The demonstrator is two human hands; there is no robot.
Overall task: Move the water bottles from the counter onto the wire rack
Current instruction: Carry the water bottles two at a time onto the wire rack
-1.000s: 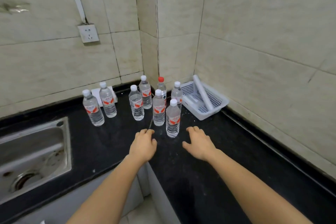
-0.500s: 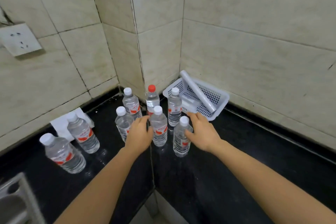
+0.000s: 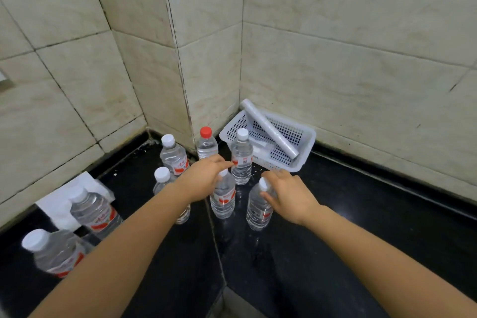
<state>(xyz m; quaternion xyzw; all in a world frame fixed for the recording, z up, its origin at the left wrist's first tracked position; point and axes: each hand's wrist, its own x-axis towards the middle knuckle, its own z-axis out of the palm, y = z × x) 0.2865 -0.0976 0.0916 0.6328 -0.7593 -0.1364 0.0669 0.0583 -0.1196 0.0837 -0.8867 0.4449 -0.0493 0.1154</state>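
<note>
1. the right hand [image 3: 289,195] is gripping the front right bottle [image 3: 258,212] at its neck, with the thumb lying on the shoulder and the fingers curling behind the white cap.
2. the left hand [image 3: 204,179] is hovering over the middle bottle [image 3: 223,201], partly covering its cap. its fingers are nearly straight and holding nothing, and the fingertips are reaching to the label of the back bottle [image 3: 241,162].
3. all the water bottles are standing on the black counter [image 3: 361,214] — the red-capped bottle [image 3: 206,143] is sitting in the wall corner, the rear-left bottle [image 3: 174,156] near it, and the half-hidden bottle [image 3: 161,177] behind the left forearm.
4. the outer bottle [image 3: 95,212] and the near-left bottle [image 3: 54,255] are standing well apart from that cluster, by a white packet [image 3: 62,196].
5. a white perforated basket [image 3: 307,142] is sitting against the right wall just behind the back bottle — a clear plastic roll [image 3: 271,129] is lying across it.
</note>
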